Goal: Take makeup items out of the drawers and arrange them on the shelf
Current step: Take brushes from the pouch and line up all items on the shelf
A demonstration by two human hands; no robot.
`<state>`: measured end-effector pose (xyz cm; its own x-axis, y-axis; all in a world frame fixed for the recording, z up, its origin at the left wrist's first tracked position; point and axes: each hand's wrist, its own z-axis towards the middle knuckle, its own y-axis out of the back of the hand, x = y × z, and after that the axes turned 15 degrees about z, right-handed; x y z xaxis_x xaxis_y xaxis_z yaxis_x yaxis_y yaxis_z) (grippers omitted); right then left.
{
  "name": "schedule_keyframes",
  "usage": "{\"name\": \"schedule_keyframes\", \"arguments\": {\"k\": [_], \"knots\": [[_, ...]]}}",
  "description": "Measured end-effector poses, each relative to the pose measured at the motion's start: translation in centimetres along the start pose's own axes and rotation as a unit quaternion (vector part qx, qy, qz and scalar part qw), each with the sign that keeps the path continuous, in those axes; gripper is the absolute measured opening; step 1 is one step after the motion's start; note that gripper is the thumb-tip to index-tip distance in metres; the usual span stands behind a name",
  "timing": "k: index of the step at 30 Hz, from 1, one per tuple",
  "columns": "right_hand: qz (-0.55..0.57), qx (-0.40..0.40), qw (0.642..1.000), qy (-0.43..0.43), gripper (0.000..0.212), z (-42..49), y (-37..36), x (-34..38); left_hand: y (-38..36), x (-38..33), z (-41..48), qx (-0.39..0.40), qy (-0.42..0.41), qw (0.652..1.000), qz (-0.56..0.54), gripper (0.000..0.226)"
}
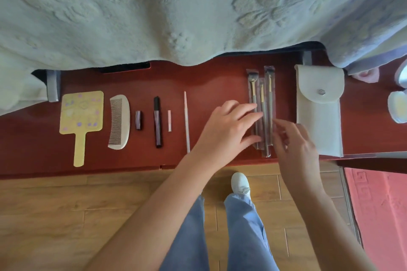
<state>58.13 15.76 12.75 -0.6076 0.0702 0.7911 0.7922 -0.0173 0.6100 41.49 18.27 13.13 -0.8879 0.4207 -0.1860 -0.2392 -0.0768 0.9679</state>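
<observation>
Three makeup brushes (262, 94) in clear sleeves lie side by side on the red-brown shelf (209, 79). My left hand (229, 130) rests against their left side with straight fingers touching the sleeves. My right hand (295, 141) touches their right side with fingertips near the handles. Laid out in a row to the left are a yellow hand mirror (80, 116), a white comb (119, 121), a small dark tube (138, 120), a dark mascara (157, 125), a small pink stick (169, 120) and a thin white stick (186, 121). A white snap pouch (319, 112) lies to the right.
A pale green blanket (154, 11) hangs over the shelf's back edge. Round white containers (397, 108) sit at the far right. Below the shelf are a wood floor (66, 215), a pink mat (381, 204), and my legs and a white shoe (240, 182).
</observation>
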Motion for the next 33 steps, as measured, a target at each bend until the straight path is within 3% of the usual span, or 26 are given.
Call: {"name": "schedule_keyframes", "arguments": {"k": [9, 21, 33], "knots": [[-0.024, 0.074, 0.996, 0.036, 0.036, 1.0, 0.8, -1.1, -1.5, -2.2, 0.1, 0.088, 0.029, 0.995, 0.047, 0.072], [-0.037, 0.153, 0.980, 0.118, 0.042, -0.4, -0.6, 0.0, 0.2, -0.9, -3.0, 0.094, 0.086, 0.986, 0.111, 0.061], [-0.022, 0.188, 0.970, 0.154, 0.045, -1.0, -3.7, 1.8, 1.8, 1.9, -5.9, 0.108, 0.090, 0.980, 0.138, 0.061]]}}
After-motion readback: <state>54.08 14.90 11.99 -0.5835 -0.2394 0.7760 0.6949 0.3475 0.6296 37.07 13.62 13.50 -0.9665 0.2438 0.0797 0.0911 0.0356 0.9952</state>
